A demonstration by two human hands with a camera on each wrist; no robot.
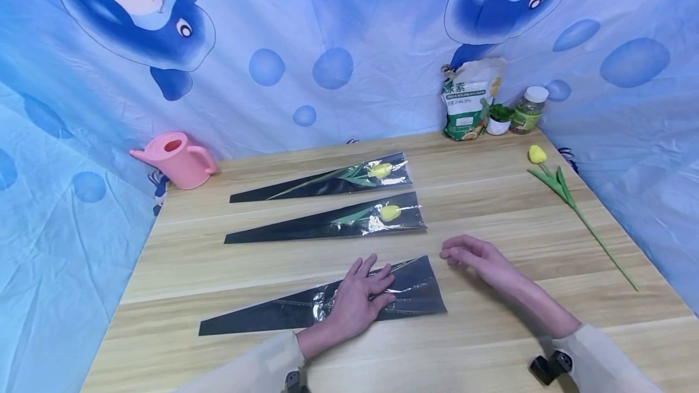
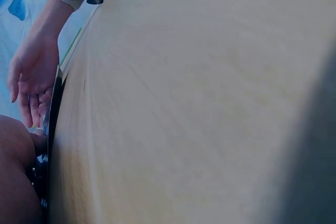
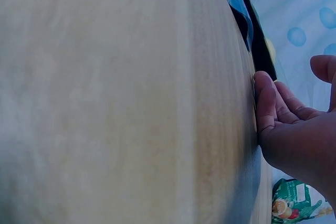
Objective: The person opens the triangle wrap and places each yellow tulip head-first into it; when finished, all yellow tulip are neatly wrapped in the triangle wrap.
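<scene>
Nearest me on the wooden table lies a tapered black flower sleeve point(image 1: 420, 287) with a clear, shiny front; no flower shows in its visible part. My left hand point(image 1: 357, 299) rests on its middle, fingers spread, covering part of it. Just off the sleeve's wide right end, my right hand point(image 1: 475, 253) hovers with fingers loosely bent and holds nothing. The right wrist view shows the same right hand point(image 3: 299, 124) low beside the table surface. Farther back lie two more sleeves, the middle one point(image 1: 295, 228) and the far one point(image 1: 251, 194), each with a yellow tulip inside.
A loose yellow tulip point(image 1: 565, 193) with a long green stem lies on the right of the table point(image 1: 502, 199). At the back left stands a pink watering can point(image 1: 182, 165). Back right are a fertilizer bag point(image 1: 466, 102), a small potted plant point(image 1: 499, 120) and a lidded jar point(image 1: 528, 111).
</scene>
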